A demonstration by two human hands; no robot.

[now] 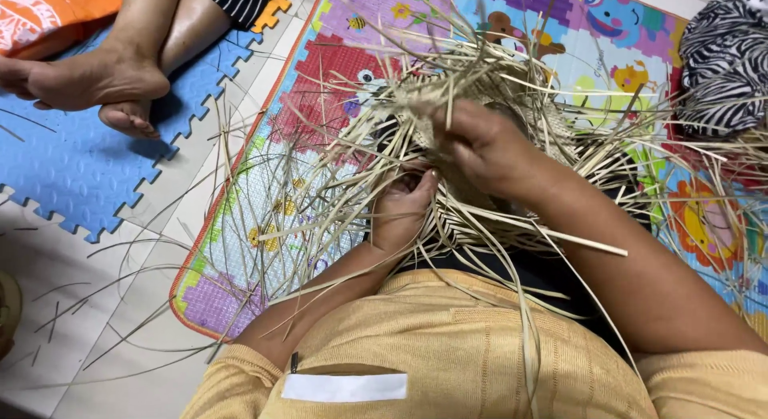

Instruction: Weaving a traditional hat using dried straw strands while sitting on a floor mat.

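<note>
A half-woven basket of pale dry straw strips (488, 91) rests on my lap, with long loose strips sticking out all around it. My left hand (402, 207) reaches in from below and pinches strips at the woven part's near edge. Over the weave lies my right hand (478, 143), its fingers closed on a bundle of strips just above the left hand. The two hands nearly touch. Straw hides most of the fingertips.
A colourful children's play mat (264, 203) lies under the work. To the left is a blue foam puzzle mat (72, 163) with another person's bare feet (88, 79) on it. Zebra-patterned cloth (724, 59) sits at the upper right. Stray strips lie on the pale floor (72, 307).
</note>
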